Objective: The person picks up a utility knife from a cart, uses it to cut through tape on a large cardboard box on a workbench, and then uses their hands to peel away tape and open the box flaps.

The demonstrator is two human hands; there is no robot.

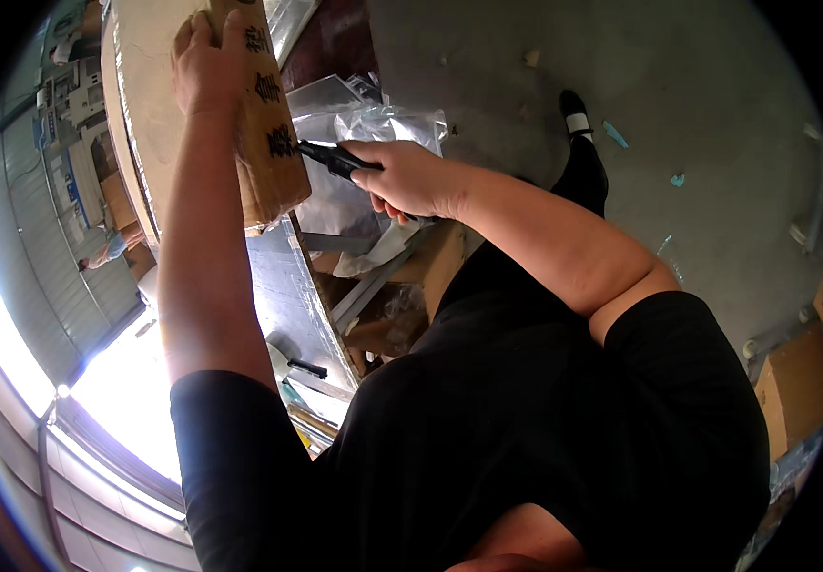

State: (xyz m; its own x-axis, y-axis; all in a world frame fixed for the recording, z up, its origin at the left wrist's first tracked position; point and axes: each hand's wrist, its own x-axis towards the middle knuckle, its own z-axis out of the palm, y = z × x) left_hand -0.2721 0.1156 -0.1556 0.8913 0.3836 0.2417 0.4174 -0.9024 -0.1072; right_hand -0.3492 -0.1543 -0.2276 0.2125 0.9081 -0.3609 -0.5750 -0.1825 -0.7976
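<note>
A large brown cardboard box (149, 86) stands at the upper left, with big black handwritten characters on its side. My left hand (206, 62) lies on the box with its fingers apart, near its far end. In my right hand (402, 179) is a thick black marker pen (335, 158), fingers closed round it. The pen's tip is at the box's side, by the nearest character; whether it touches cannot be made out.
Under the box is a bench (283, 276) with a black-handled item (308, 368). Clear plastic wrap (383, 124) and cardboard pieces lie beside it. Scraps are scattered on the grey floor (697, 105). Another box (797, 386) stands at the right. A person (114, 250) is in the left background.
</note>
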